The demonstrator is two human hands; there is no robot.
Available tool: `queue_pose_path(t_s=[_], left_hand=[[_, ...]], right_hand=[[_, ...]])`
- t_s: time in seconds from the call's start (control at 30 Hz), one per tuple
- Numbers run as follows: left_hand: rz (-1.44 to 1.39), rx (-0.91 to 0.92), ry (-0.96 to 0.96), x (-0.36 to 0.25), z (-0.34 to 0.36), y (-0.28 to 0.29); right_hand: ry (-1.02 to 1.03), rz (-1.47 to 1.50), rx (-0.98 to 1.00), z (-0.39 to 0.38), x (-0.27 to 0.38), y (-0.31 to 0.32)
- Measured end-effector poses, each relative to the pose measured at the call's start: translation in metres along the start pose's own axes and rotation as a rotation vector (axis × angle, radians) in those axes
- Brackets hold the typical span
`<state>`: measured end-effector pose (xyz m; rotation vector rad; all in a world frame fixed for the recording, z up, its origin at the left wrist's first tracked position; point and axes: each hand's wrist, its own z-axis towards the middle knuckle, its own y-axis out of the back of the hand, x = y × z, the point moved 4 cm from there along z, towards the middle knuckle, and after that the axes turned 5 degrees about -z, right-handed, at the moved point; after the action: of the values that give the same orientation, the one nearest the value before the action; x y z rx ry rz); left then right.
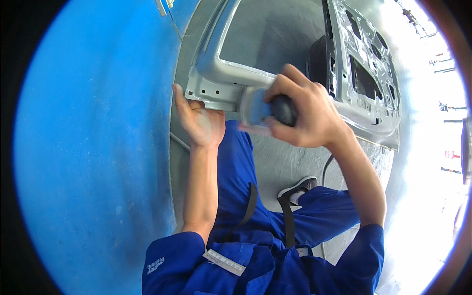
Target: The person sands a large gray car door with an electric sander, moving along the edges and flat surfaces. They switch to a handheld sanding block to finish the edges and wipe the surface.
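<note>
A silver-grey car door (pixel 231 93) is in front of me, with its window frame on the left and its panel full of cut-outs on the right. My left hand (pixel 204 123) is palm up at the frame's near left corner. Its thumb sticks out along the corner, while the other fingers go behind the metal edge and are partly hidden. In my right hand (pixel 309 110), fingers curl round the black round knob of a sanding block (pixel 255 108). The block's flat, pale body is smeared by motion and lies against the near edge of the frame.
A blue surface (pixel 98 137) fills the left side. Behind the window opening is a dark round object (pixel 318 59), partly hidden. A dark cable (pixel 326 169) runs over the grey floor (pixel 265 162) near my shoe (pixel 300 187). Bright glare washes out the right.
</note>
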<state>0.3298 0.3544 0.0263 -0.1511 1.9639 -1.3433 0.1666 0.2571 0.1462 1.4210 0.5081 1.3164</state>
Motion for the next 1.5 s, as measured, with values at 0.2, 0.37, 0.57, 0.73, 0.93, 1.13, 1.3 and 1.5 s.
queue_pose_path(t_s=[0.2,0.37,0.57,0.73,0.93,1.13,1.3,1.5], left_hand=[[-0.786,0.426,0.267,0.003,0.012,0.009],[0.030,-0.008,-0.020,-0.006,0.009,0.009],[0.088,0.002,-0.142,-0.002,0.002,-0.008],[0.082,0.000,-0.209,0.006,0.004,-0.009],[0.270,-0.111,-0.420,0.003,0.004,-0.018],[0.390,-0.253,-0.415,-0.010,0.004,-0.015],[0.621,-0.351,-0.187,-0.036,-0.002,-0.013],[0.999,-0.525,0.339,-0.090,0.037,-0.072]], right_hand=[[0.129,0.069,-0.170,0.068,0.069,-0.010],[0.060,0.018,-0.080,0.026,0.033,-0.010],[-0.264,-0.094,0.007,-0.064,-0.054,-0.003],[-0.474,-0.129,-0.048,-0.113,-0.105,-0.005],[-0.608,-0.081,-0.107,-0.144,-0.134,-0.005],[-0.702,0.019,-0.078,-0.170,-0.171,-0.003],[-0.911,0.114,-0.142,-0.176,-0.158,-0.013],[-1.058,0.420,-0.302,-0.082,-0.047,-0.022]])
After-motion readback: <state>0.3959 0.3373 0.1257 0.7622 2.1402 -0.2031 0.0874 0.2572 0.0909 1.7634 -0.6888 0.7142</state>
